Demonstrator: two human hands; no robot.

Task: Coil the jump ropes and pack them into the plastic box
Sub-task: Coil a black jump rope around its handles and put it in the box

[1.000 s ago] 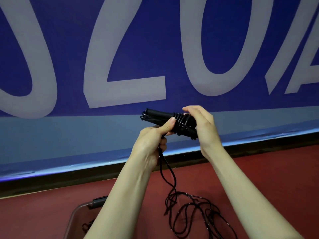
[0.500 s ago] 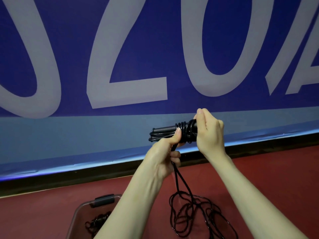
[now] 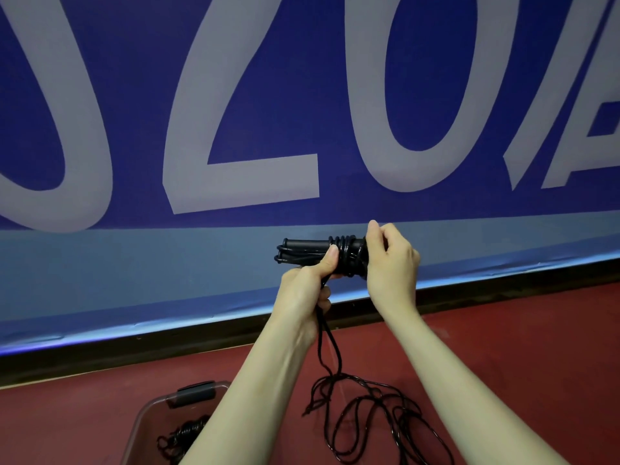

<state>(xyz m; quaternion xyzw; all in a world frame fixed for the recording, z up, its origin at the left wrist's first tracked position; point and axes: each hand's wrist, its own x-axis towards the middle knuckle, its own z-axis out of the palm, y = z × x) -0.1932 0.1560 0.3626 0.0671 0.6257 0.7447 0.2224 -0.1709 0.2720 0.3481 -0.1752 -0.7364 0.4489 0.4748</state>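
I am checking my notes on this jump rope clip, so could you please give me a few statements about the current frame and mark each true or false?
1. Both hands hold the black jump rope bundle in the air. True: the left hand grips it from below and the right hand at its right end.
2. All of the cord is wound onto the handles. False: a loose black cord hangs down and lies tangled on the red floor.
3. The clear plastic box at lower left holds nothing. False: a coiled black rope lies in it.
4. The backdrop is a blue banner with large pale lettering. True.
5. The box sits on a table. False: it sits on the floor.
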